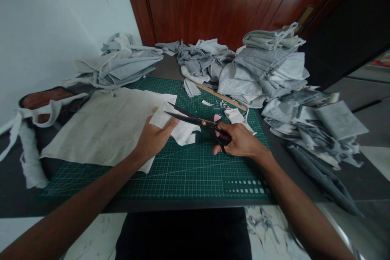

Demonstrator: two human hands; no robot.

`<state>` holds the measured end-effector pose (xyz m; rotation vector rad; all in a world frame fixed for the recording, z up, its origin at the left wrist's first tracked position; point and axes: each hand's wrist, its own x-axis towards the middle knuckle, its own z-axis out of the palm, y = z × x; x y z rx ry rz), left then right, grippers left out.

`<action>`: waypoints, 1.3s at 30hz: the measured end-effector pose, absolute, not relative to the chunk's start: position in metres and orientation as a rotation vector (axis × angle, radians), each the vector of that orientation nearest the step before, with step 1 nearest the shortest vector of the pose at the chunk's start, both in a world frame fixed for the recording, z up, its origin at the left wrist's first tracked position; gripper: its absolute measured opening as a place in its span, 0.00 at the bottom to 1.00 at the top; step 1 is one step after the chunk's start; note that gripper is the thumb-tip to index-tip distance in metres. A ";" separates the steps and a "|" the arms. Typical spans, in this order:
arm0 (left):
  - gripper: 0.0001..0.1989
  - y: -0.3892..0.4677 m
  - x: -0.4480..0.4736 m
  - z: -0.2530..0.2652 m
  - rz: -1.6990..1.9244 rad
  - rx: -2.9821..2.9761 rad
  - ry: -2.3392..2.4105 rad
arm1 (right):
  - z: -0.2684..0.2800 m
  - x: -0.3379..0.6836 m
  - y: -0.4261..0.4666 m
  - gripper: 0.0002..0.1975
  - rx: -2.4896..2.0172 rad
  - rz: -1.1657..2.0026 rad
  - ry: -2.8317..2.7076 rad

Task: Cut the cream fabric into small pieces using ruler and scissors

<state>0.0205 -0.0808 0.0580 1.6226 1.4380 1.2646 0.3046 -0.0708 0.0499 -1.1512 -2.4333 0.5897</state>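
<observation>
My left hand point(154, 137) pinches a small white piece of fabric point(183, 131) between thumb and fingers, above the green cutting mat point(195, 174). In my right hand point(240, 140) is a pair of black scissors point(204, 122), my fingers through the handle loops. Its blades are slightly parted and point left, lying over the small piece close to my left thumb. Under and beside my left hand a large off-white cloth point(106, 130) lies spread over the mat's left side. Part of the small piece is hidden behind the blades.
Grey and white fabric heaps stand at the back left point(118, 65), back right point(262, 65) and right point(317, 122). A wooden ruler point(219, 92) lies across the mat's far side near small scraps point(234, 116). A rolled white cloth point(32, 156) sits at the left.
</observation>
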 end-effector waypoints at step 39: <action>0.15 -0.084 0.025 0.064 1.295 1.547 1.386 | 0.050 0.305 -0.071 0.12 -1.047 0.597 -2.410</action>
